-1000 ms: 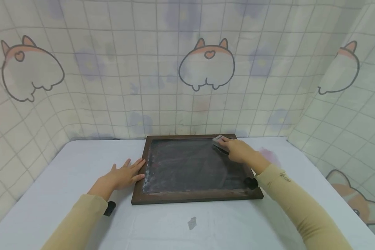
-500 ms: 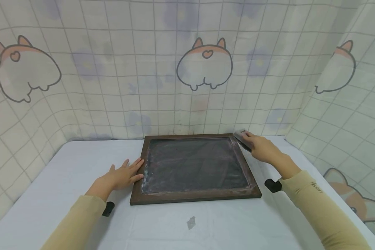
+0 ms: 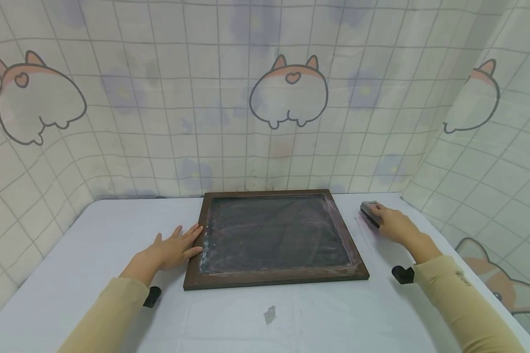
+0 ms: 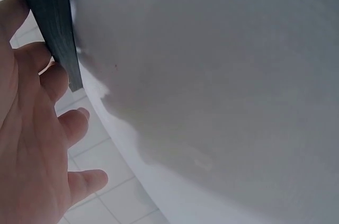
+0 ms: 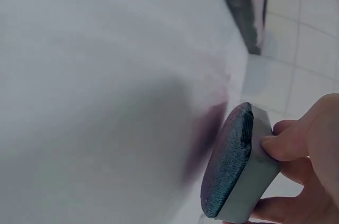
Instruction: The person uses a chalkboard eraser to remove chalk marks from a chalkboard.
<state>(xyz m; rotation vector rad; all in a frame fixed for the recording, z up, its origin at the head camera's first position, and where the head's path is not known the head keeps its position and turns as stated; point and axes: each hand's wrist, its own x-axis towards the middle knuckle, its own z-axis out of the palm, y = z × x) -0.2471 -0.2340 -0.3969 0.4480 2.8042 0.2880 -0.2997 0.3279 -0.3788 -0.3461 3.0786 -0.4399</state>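
Observation:
A chalkboard (image 3: 274, 235) in a dark wooden frame lies on the white table, its black surface streaked with faint chalk smears. My left hand (image 3: 170, 252) rests with spread fingers on the left side of the frame; the left wrist view shows its fingertips at the frame's edge (image 4: 55, 23). To the right of the board, my right hand (image 3: 395, 225) grips a chalkboard eraser (image 3: 370, 213) between thumb and fingers. In the right wrist view the eraser (image 5: 238, 166) is tilted, its dark felt pad facing the table, close over a pink-purple stain (image 5: 206, 134).
The white tabletop (image 3: 229, 318) surrounds the board and carries a small grey patch (image 3: 270, 315) near the front. A tiled-pattern curtain (image 3: 159, 122) with cartoon animals stands behind and at both sides. A dark wrist-worn device (image 3: 403, 274) sits under the right sleeve.
My right hand has carried the eraser off the board's upper right corner, rightward and then toward me, over the table. My left hand has stayed on the frame.

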